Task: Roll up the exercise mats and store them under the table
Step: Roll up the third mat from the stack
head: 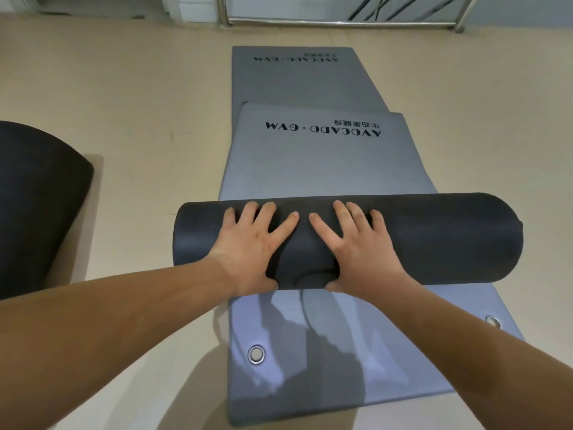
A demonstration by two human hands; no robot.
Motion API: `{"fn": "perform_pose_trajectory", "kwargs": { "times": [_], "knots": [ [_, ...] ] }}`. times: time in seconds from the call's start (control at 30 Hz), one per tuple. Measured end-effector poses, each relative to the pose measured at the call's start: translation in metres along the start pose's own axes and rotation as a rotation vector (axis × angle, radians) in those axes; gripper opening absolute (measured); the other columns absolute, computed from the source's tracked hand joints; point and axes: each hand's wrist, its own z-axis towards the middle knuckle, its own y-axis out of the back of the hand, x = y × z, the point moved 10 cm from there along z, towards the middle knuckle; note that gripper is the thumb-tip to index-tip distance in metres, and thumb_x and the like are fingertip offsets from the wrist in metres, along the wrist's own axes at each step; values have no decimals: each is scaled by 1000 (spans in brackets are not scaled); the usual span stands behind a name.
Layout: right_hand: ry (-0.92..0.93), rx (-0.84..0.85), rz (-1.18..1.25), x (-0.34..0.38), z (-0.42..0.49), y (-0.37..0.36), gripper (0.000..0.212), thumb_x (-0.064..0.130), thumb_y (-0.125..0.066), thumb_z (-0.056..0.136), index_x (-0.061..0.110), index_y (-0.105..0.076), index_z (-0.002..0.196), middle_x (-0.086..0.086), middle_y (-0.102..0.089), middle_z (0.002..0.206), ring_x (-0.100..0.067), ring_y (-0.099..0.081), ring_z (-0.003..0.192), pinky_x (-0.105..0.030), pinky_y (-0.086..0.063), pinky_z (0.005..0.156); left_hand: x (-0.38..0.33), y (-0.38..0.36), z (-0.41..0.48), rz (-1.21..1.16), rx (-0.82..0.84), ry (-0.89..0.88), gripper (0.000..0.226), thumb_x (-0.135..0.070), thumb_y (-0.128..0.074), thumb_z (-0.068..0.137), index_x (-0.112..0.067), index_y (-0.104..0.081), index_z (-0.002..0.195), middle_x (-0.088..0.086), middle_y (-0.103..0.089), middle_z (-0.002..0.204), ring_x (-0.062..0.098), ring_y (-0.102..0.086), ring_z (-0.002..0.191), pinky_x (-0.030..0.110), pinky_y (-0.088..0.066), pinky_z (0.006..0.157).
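Dark rolled mat [434, 240], frame centre, pressed by left hand [251, 246] and right hand [359, 249]; fingers splayed, nothing gripped. Grey mat [310, 169] partly hidden beneath. Dark rounded object [37, 197] cut off at left edge.

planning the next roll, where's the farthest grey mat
Head view, top centre: the farthest grey mat lies flat on the floor, its near end under the lighter mat, before the metal railing.

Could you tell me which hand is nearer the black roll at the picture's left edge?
Left. The left hand presses the half-rolled mat on the side toward the black roll; the right hand presses beside it, farther off.
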Motion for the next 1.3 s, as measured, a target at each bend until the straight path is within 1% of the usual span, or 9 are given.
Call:
{"fn": "perform_pose_trajectory", "kwargs": {
  "times": [0.17, 0.3, 0.5, 0.7, 0.83, 0.93, 1.1, 1.2, 1.3],
  "knots": [
    [29, 37, 14, -7, 21, -1, 137, 85, -72, 63, 35, 5, 165, -18, -12, 171, -38, -14, 156, -62, -19, 122, 5, -25, -2, 14, 84, -4, 142, -80, -69, 75, -26, 33, 159, 11, 15, 172, 43, 12, 160, 73, -7, 123],
    [5, 70, -64, 0, 28, -9, 152, 86, -77, 56, 26, 13, 163, -24, -4, 169, -44, -8, 156, -68, -13, 121, 6, -20, 12, -22, 103, -5, 138, -72, -78, 69, -27, 15, 162, 12, -5, 166, 42, -9, 155, 71, -23, 119],
    [78, 75, -39, 0, 30, 6, 127, 84, -71, 62, 31, -10, 159, -12, -41, 150, -33, -41, 137, -57, -34, 111, 6, -8, 12, -58, 102, -60, 121, -68, -76, 67, -28, -8, 158, 5, -31, 153, 32, -39, 135, 59, -44, 102],
    [152, 264, 62, 8, -5, 16, 123, 80, -78, 60, 36, -17, 157, 0, -54, 140, -26, -55, 125, -49, -43, 107, -6, 5, -21, -168, 201, -165, 114, -65, -77, 62, -34, -18, 154, -5, -47, 143, 25, -55, 124, 51, -53, 97],
    [183, 513, 242, 11, -48, 12, 122, 76, -88, 51, 48, -26, 152, 13, -57, 137, -20, -58, 124, -45, -49, 104, -31, 8, -51, -365, 358, -267, 98, -63, -86, 53, -46, -37, 137, -16, -61, 116, 18, -66, 99, 40, -58, 84],
    [136, 583, 333, 10, -64, 14, 132, 73, -91, 55, 52, -12, 159, 9, -41, 150, -23, -42, 141, -49, -42, 113, -30, 5, -52, -521, 517, -279, 84, -54, -96, 52, -58, -43, 116, -23, -65, 104, 10, -66, 96, 29, -53, 80],
    [63, 438, 92, 20, -72, 18, 152, 82, -85, 52, 41, 12, 160, -9, -33, 154, -36, -40, 141, -57, -46, 108, -12, 1, -32, -727, 623, -195, 86, -36, -105, 56, -61, -57, 122, -29, -66, 121, 3, -66, 113, 27, -55, 93],
    [71, 462, 84, 16, -63, 8, 153, 85, -85, 49, 43, 12, 160, -9, -39, 149, -36, -46, 134, -55, -47, 105, -1, 7, -29, -615, 549, -153, 121, -53, -101, 57, -45, -36, 159, -21, -46, 154, 12, -49, 140, 35, -43, 115],
    [58, 507, 161, 2, -46, 12, 151, 84, -87, 46, 50, 5, 160, -4, -45, 146, -34, -53, 131, -51, -49, 102, 32, 7, -32, -544, 397, 1, 134, -82, -87, 54, -41, -25, 165, -16, -30, 168, 17, -36, 152, 42, -37, 121]
  ]
}}
